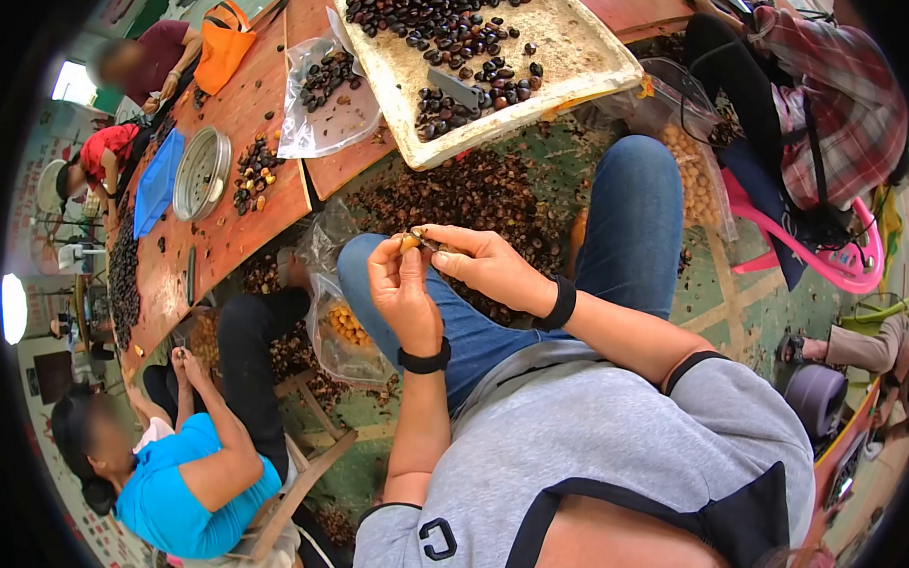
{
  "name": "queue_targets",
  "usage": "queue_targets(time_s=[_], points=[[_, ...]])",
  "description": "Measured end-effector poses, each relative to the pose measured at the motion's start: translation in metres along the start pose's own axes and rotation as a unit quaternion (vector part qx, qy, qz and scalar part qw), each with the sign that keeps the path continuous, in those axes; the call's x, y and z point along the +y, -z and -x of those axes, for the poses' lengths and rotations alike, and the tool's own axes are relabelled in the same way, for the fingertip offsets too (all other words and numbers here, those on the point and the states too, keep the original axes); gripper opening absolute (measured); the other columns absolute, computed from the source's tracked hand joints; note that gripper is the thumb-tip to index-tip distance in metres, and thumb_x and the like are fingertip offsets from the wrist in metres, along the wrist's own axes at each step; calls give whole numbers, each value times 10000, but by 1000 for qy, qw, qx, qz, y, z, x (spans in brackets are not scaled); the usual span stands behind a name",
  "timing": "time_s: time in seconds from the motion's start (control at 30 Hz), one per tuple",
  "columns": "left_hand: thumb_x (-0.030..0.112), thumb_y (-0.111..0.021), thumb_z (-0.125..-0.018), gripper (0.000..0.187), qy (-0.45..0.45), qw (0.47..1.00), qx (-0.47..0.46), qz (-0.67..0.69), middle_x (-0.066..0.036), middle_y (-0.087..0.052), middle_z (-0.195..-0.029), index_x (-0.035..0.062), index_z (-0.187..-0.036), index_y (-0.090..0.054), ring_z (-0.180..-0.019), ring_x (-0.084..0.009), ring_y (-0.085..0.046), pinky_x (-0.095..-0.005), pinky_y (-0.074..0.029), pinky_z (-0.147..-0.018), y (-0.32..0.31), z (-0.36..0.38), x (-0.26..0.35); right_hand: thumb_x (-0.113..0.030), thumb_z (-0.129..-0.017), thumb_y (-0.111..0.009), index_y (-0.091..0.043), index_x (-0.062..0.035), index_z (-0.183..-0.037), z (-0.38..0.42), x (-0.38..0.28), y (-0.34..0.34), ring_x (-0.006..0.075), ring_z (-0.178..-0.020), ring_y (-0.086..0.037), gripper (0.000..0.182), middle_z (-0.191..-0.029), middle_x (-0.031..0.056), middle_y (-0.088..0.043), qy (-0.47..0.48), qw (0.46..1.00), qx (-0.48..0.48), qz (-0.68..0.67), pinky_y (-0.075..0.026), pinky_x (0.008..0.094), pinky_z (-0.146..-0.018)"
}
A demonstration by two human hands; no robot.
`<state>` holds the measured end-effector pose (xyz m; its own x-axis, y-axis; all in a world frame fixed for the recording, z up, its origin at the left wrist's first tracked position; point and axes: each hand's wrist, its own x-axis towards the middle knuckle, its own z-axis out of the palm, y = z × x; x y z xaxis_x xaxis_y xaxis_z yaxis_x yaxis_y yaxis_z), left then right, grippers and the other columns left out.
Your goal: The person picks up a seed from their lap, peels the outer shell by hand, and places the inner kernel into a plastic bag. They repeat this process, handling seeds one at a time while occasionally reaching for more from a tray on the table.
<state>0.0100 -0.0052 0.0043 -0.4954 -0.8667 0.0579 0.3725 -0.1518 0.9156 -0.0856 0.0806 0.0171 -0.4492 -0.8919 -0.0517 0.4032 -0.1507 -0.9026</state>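
Observation:
My left hand point(406, 287) holds a partly peeled chestnut point(410, 242), its pale yellow flesh showing, between thumb and fingers above my left knee. Against the nut, my right hand point(480, 260) pinches a small dark item whose shape is mostly hidden by the fingers. Both hands nearly touch. Beyond them, a worn white tray point(583, 48) holds many dark chestnuts point(464, 24) and a grey flat blade point(453, 87). Beside my left leg, a clear plastic bag point(348, 325) contains yellow peeled nuts.
Brown shells point(467, 199) litter the green floor. On the red table point(226, 231) are a round metal sieve point(202, 175), a blue basket point(159, 182) and an orange bag point(224, 48). A co-worker in blue point(192, 485) sits at left; another in plaid point(841, 97) sits near a pink chair point(861, 268).

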Motion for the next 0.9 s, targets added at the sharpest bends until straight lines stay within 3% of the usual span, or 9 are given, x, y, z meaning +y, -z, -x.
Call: queue_targets(time_s=[0.13,0.2,0.3,0.43,0.5,0.6,0.73,0.83,0.9], points=[[43,-547,-950,150,18,1000,-11,-16,-67,-603,-1048,20,-1098,-541,-935,-143,-613,-268,-526,-845,5,-2,2,-93,-942,-545,-504,-8,-1339,-1,-8,3,93,-864,-598,408,-1042,51,-657,-75,997,-1,-26,-499,235,-738],[50,-546,-952,161,31,999,-16,-9,-67,-605,-1054,21,-1110,-539,-934,-146,-618,-275,-531,-845,6,-2,4,-98,-943,-550,-508,-19,-1340,-4,-6,10,32,-703,-510,408,-864,-18,-612,-126,991,-6,-55,-442,201,-601],[67,-544,-956,190,77,995,-19,54,-68,-607,-1066,26,-1141,-533,-937,-154,-625,-287,-537,-848,6,-5,6,-100,-944,-552,-514,-39,-1342,-3,-6,12,4,-615,-408,405,-753,-59,-530,-155,983,-6,-97,-358,184,-521],[89,-541,-961,246,161,977,-18,138,-70,-606,-1074,28,-1198,-517,-952,-163,-626,-294,-537,-856,2,-4,10,-107,-943,-556,-513,-35,-1340,-5,-9,13,28,-696,-492,406,-845,-19,-599,-170,983,4,-61,-429,201,-590],[86,-547,-957,245,161,976,-25,147,-77,-599,-1085,29,-1194,-519,-964,-166,-623,-295,-533,-870,0,-5,12,-111,-938,-563,-523,-24,-1326,-4,-8,7,57,-816,-545,399,-975,18,-635,-44,999,18,-3,-472,221,-691],[77,-554,-952,256,145,979,-37,138,-88,-597,-1107,23,-1200,-516,-985,-166,-617,-296,-532,-872,1,-9,7,-109,-933,-568,-534,-16,-1311,-6,7,8,82,-927,-556,391,-1093,38,-633,58,997,7,55,-481,241,-783],[73,-565,-945,262,132,986,-26,95,-93,-598,-1120,18,-1197,-516,-981,-166,-617,-297,-539,-861,1,-9,8,-109,-932,-568,-548,-31,-1303,-1,0,8,50,-834,-538,379,-1017,12,-633,36,998,5,41,-474,223,-708],[65,-594,-927,276,124,988,-24,84,-81,-582,-1119,29,-1190,-519,-979,-165,-612,-301,-541,-882,-2,-8,12,-120,-929,-573,-537,-50,-1321,0,-17,14,1,-687,-449,400,-902,-43,-598,-79,994,61,-34,-410,192,-585],[78,-594,-928,279,114,991,-26,71,-75,-585,-1105,26,-1191,-515,-965,-162,-618,-300,-544,-880,-4,-6,16,-133,-926,-578,-514,-46,-1342,-3,-27,23,7,-716,-472,430,-898,-43,-599,-60,992,97,-46,-422,188,-607]])
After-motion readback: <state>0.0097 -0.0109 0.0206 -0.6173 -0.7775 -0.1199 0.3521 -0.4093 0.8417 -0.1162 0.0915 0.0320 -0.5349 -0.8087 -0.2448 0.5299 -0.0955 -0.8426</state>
